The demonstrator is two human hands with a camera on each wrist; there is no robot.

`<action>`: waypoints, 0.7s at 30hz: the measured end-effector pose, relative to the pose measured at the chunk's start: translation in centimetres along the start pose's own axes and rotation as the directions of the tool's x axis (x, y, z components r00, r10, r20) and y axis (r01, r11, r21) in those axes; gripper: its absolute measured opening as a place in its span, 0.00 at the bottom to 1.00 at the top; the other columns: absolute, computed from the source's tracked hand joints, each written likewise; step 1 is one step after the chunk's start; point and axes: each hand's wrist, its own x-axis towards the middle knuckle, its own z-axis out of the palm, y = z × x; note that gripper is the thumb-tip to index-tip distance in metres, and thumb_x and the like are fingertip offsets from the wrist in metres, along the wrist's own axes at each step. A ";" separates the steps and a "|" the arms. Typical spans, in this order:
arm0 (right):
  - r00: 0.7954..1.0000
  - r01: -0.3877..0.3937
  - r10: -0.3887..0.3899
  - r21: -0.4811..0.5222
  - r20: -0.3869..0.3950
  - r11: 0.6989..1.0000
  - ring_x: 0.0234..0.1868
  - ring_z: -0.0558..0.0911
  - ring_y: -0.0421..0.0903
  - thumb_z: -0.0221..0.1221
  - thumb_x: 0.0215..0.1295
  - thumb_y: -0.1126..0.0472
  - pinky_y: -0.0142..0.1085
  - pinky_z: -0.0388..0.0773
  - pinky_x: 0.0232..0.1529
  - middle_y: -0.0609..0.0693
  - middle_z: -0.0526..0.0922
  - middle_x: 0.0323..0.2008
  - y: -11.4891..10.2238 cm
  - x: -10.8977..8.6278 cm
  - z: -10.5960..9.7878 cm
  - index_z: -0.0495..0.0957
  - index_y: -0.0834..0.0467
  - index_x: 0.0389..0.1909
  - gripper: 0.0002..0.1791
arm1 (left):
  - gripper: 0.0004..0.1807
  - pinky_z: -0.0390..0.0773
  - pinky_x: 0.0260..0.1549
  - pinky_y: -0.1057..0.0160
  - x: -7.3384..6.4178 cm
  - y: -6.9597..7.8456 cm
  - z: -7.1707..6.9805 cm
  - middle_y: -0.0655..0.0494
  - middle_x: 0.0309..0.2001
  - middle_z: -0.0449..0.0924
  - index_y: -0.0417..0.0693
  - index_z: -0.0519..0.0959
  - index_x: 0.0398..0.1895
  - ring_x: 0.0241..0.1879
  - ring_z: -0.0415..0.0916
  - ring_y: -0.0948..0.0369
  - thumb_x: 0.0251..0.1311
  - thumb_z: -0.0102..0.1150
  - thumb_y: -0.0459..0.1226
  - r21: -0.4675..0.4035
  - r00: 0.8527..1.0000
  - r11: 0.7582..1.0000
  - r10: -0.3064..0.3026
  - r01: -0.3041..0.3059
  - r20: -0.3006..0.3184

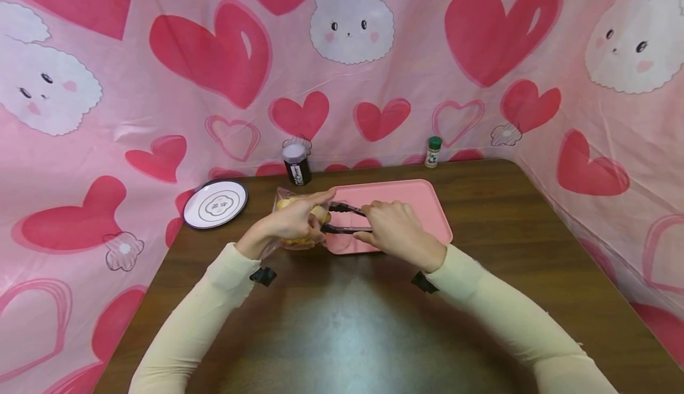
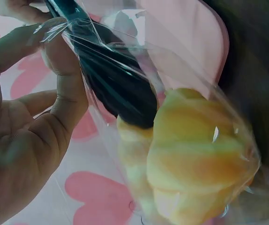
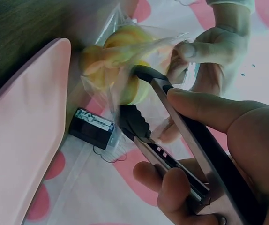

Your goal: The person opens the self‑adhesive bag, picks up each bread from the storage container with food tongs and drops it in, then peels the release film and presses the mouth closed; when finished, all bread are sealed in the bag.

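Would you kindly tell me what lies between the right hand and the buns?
The tongs and part of the bag lie between them in the right wrist view.

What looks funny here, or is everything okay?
Only the plate looks a bit odd: it sits at the far left corner of the table and may poke past the edge. Nothing looks spilled: the rolls are in their bag.

We log: tray (image 1: 395,191) on table (image 1: 342,329) | bag (image 1: 284,193) left of tray, rolls (image 2: 195,150) inside, tongs (image 2: 125,89) partly inside | plate (image 1: 216,205) farther left | jar (image 1: 297,167) behind bag | shaker (image 1: 433,154) behind tray
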 end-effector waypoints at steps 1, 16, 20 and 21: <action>1.000 0.000 0.000 0.003 -0.002 1.000 0.16 0.71 0.47 0.69 0.55 0.37 0.40 0.69 0.15 0.48 0.79 0.24 0.0 0.1 0.1 0.81 0.55 0.31 0.24 | 0.56 0.82 0.29 0.64 -0.1 -0.1 -0.1 0.47 0.76 0.55 0.54 0.48 0.81 0.29 0.79 0.62 0.52 0.71 0.29 -0.002 1.000 1.000 -0.003 0.003 -0.005; 1.000 0.011 -0.010 0.029 -0.017 1.000 0.16 0.70 0.46 0.70 0.54 0.37 0.40 0.66 0.15 0.45 0.75 0.20 0.7 0.5 0.1 0.80 0.53 0.28 0.23 | 0.56 0.82 0.30 0.66 -1.0 -0.7 -1.2 0.48 0.78 0.50 0.55 0.47 0.81 0.32 0.80 0.60 0.53 0.69 0.26 -0.070 0.997 0.997 -0.023 0.018 -0.074; 0.999 0.031 -0.030 0.022 -0.025 0.999 0.16 0.69 0.45 0.70 0.55 0.38 0.38 0.66 0.14 0.44 0.74 0.19 0.6 0.5 0.0 0.80 0.52 0.31 0.21 | 0.56 0.81 0.30 0.65 -0.9 -0.7 -1.1 0.48 0.76 0.53 0.57 0.47 0.81 0.32 0.80 0.60 0.53 0.68 0.26 -0.069 0.997 0.997 -0.028 0.023 -0.066; 0.999 0.036 -0.036 0.020 -0.029 0.999 0.16 0.69 0.45 0.70 0.55 0.39 0.38 0.66 0.14 0.45 0.74 0.19 0.6 0.5 0.0 0.81 0.52 0.32 0.21 | 0.56 0.82 0.30 0.65 -0.9 -0.7 -1.0 0.48 0.77 0.53 0.57 0.47 0.81 0.32 0.81 0.60 0.53 0.68 0.26 -0.072 0.998 0.997 -0.026 0.022 -0.060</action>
